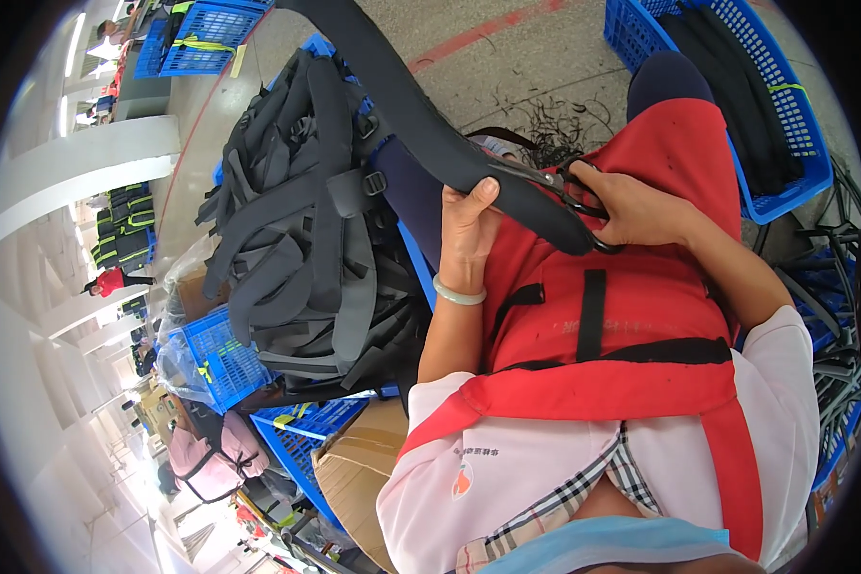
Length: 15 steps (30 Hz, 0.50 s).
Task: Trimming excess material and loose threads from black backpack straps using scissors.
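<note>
My left hand [469, 225] grips a long black padded strap [402, 91] that runs from the top of the view down across my lap. My right hand [631, 206] holds black-handled scissors [569, 191], with the blades laid against the strap's lower end beside my left thumb. A pale green bangle [457, 295] circles my left wrist. I wear a red apron [631, 316] with black bands.
A heap of grey and black padded straps [306, 220] fills a blue crate [222, 362] to my left. Another blue crate [784, 124] with black pieces stands at upper right. Thread scraps [555, 120] litter the floor. A cardboard box [359, 469] sits at lower left.
</note>
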Available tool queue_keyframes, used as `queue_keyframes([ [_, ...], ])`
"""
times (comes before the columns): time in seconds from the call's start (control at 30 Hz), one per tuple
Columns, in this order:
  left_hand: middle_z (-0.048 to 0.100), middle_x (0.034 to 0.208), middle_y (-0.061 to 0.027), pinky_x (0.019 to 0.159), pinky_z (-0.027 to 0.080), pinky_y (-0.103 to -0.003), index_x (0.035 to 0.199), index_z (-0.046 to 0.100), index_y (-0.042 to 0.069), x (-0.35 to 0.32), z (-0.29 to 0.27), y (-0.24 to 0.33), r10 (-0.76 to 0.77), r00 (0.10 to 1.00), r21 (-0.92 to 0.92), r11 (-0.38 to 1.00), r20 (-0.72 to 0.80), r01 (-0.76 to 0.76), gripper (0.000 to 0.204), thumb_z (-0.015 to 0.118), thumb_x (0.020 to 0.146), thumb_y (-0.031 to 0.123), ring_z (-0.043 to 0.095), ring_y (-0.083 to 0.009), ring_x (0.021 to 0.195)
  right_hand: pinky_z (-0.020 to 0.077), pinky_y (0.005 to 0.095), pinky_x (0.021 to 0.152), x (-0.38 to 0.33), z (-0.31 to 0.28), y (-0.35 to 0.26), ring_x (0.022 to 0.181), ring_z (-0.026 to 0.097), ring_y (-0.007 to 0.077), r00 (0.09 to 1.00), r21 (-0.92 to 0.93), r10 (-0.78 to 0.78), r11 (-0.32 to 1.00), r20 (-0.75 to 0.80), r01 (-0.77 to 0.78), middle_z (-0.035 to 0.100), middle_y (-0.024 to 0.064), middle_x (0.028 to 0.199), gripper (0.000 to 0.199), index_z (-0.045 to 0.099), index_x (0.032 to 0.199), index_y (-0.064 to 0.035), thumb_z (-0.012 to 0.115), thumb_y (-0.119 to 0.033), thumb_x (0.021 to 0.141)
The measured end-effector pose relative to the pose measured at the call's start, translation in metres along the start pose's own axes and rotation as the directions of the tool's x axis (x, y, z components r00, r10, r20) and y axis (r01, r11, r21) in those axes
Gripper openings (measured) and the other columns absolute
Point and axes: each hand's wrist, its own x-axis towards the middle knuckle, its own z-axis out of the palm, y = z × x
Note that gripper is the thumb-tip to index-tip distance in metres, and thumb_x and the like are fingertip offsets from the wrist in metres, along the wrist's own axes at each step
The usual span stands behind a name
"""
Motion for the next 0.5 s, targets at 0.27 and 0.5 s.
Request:
queue_keyframes([
  [0.27, 0.067, 0.099, -0.0114, 0.085, 0.052, -0.037, 0.104, 0.062, 0.002, 0.001, -0.001, -0.002, -0.007, 1.000, 0.028, 1.000, 0.016, 0.006, 0.032, 0.076, 0.075, 0.003, 0.065, -0.0242, 0.093, 0.0455, 0.0464, 0.070, 0.006, 0.006, 0.005, 0.084, 0.059, 0.0452, 0.999, -0.049, 0.012, 0.999, -0.048, -0.015, 0.059, 0.0284, 0.087, 0.060, 0.039, 0.118, 0.0022, 0.074, -0.021, 0.076],
  [0.5, 0.067, 0.098, -0.0110, 0.085, 0.052, -0.037, 0.104, 0.063, 0.002, 0.002, -0.007, 0.004, 0.015, 0.999, -0.027, 1.000, 0.035, -0.014, 0.031, 0.076, 0.075, 0.002, 0.065, -0.0243, 0.093, 0.0448, 0.0469, 0.070, -0.007, -0.002, 0.002, 0.084, 0.058, 0.0457, 0.994, -0.074, -0.048, 0.996, -0.096, 0.041, 0.059, 0.0282, 0.087, 0.067, 0.039, 0.120, 0.0021, 0.077, -0.029, 0.074],
])
